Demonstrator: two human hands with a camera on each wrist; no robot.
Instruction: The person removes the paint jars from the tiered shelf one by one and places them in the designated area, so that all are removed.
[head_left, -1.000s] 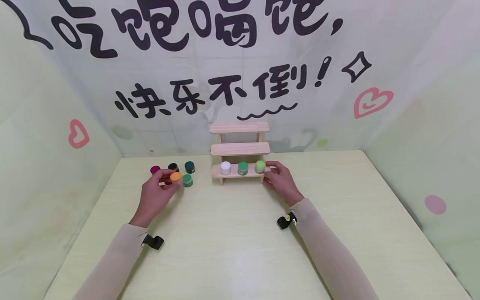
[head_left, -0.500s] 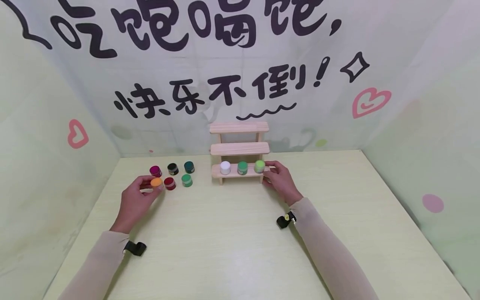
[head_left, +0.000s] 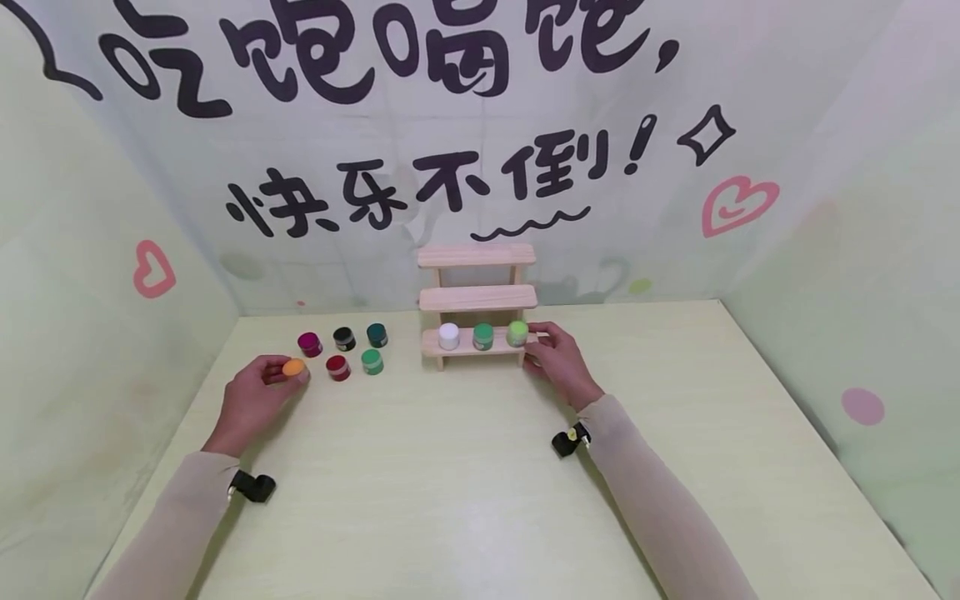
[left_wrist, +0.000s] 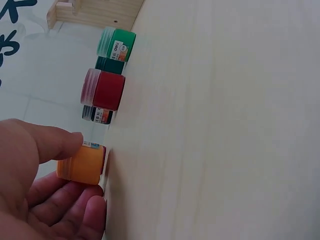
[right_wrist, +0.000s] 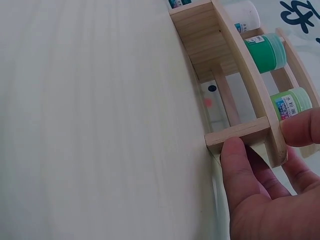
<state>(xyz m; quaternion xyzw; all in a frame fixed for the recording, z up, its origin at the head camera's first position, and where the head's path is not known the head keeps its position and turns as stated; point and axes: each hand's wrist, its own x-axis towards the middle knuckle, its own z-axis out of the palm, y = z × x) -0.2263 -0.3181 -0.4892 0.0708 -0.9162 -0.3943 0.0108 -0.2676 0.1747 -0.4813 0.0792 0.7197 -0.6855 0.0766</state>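
My left hand (head_left: 251, 406) pinches an orange paint jar (left_wrist: 82, 165) between thumb and fingers, low over the tabletop at the left end of a group of jars. Just right of it stands a dark red jar (head_left: 338, 367), with a green jar (head_left: 372, 361) beyond. Behind them are a magenta jar (head_left: 310, 344), a black jar (head_left: 344, 338) and a dark teal jar (head_left: 377, 335). My right hand (head_left: 564, 367) grips the right end of a three-step wooden stand (right_wrist: 240, 134). Its thumb is by the light green jar (right_wrist: 290, 104) on the lowest step.
On the stand's lowest step, a white jar (head_left: 448, 336) and a green jar (head_left: 483, 336) stand left of the light green one. A printed cloth backdrop (head_left: 360, 275) rises behind the table (head_left: 465, 467) and along both sides.
The left hand has carried the orange jar leftward, from over the dark red jar to the left end of the front row, uncovering the jars behind. The right hand stays at the stand.
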